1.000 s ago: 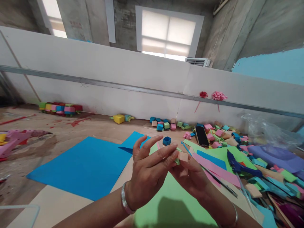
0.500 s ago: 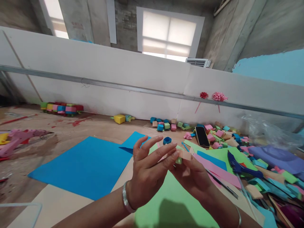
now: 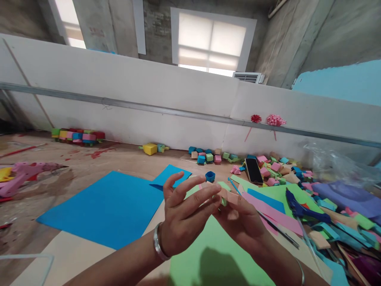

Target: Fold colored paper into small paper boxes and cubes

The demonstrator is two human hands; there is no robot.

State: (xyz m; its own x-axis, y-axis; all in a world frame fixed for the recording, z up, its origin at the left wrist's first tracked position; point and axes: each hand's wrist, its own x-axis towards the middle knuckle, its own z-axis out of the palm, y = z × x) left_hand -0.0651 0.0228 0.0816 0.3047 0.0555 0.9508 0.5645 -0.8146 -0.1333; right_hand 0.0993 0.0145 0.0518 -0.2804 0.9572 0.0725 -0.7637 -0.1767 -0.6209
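Observation:
In front of me both hands meet at a small folded piece, peach (image 3: 231, 196) with light green (image 3: 224, 201) parts, whose material I cannot tell. My right hand (image 3: 248, 224) grips it from the right, its fingers partly hidden. From the left, my left hand (image 3: 186, 216) presses its fingertips on the piece, the upper fingers held loosely apart. A light green sheet (image 3: 218, 242) lies beneath the hands. Just behind the fingertips stands a small blue open box shape (image 3: 210, 176).
A blue sheet (image 3: 104, 210) covers the left. Farther left lies a pink glue gun (image 3: 26, 176); a dark blue one (image 3: 303, 208) lies right. A phone (image 3: 253, 171), a black pen-like tool (image 3: 281, 232) and piled coloured pieces (image 3: 275, 167) are on the right. A white wall (image 3: 133, 119) stands behind.
My left fingers have shifted slightly and the held piece is turned a little, with more of its green and peach parts showing. Everything on the table stays put.

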